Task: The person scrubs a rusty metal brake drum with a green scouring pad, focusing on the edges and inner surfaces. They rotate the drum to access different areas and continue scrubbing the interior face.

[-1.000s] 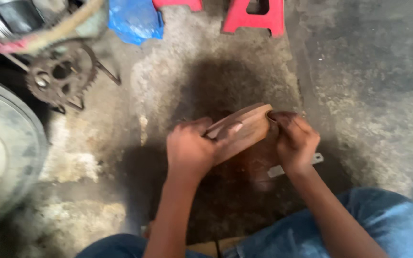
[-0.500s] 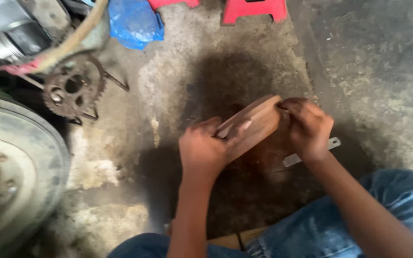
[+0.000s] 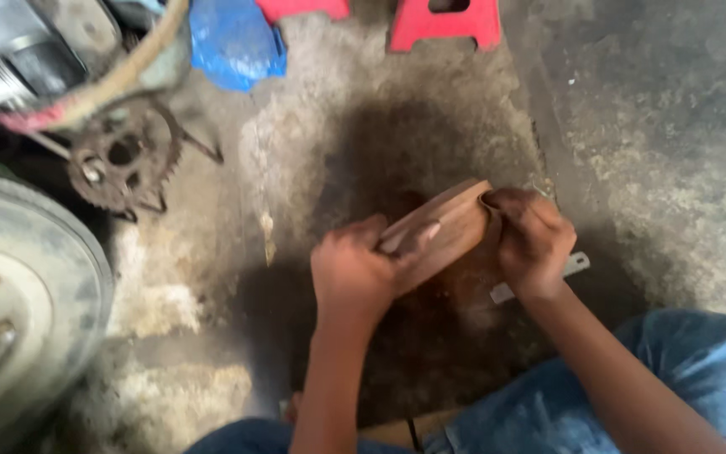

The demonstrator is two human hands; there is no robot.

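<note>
Both hands are on a curved brown part (image 3: pixel 443 231), looks like a brake shoe, held low over a dark oily patch of the concrete floor (image 3: pixel 649 151). It sits tilted, higher end toward the right.

Left hand (image 3: pixel 355 273): fingers wrapped on the lower left end, thumb lying along the curved face. Clamped on it.
Right hand (image 3: pixel 531 240): fingers curled tight at the upper right end, pinching or picking at the edge there. Can't tell if there's a small tool or scrap in that grip; it's blurred.

Progress, my read only:
- Part is off whatever it belongs to and in hand, so removal looks done.
- Work now is on the part's right end; the face shows brown and fairly even, no clear clean/dirty boundary, so can't judge how far that's gone.
- Nothing looks refitted. A flat metal strip (image 3: pixel 569 269) lies on the floor just past the right hand, untouched.

Around: rusty sprocket (image 3: pixel 119 160) and a wheel (image 3: pixel 18 311) off to the left, well apart from the hands. Blue bag (image 3: pixel 233 42) and red stool (image 3: pixel 447 21) at the top. Person's jeans (image 3: pixel 632 395) at the bottom edge.
</note>
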